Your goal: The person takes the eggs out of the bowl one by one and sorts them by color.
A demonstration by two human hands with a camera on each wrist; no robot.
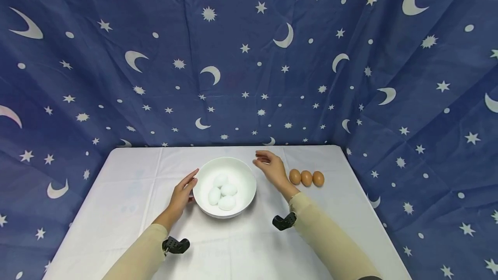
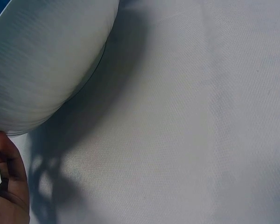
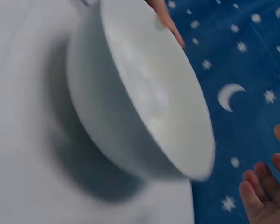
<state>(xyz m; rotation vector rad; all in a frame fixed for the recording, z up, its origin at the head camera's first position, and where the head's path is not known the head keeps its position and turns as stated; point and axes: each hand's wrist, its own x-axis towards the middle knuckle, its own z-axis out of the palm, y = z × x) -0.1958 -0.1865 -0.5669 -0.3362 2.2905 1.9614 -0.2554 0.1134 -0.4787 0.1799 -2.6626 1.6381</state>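
A cream fabric sleeve (image 1: pixel 330 234) lies nearest. The empty right hand (image 1: pixel 274 171), loosely bent, has three oval brown eggs (image 1: pixel 306 179) nearby at four o'clock; the left hand (image 1: pixel 181 194) grips a round white bowl (image 1: pixel 245 185) at nine o'clock.

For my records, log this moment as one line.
Left hand: holding white bowl | Right hand: empty, between bowl and brown eggs | Bowl: four white eggs | Brown eggs: three, lined up

The white bowl (image 1: pixel 245 177) was free from above; the left hand (image 1: pixel 182 192) obstructed its left, and 3 brown eggs (image 1: pixel 306 178) stood rightwards.
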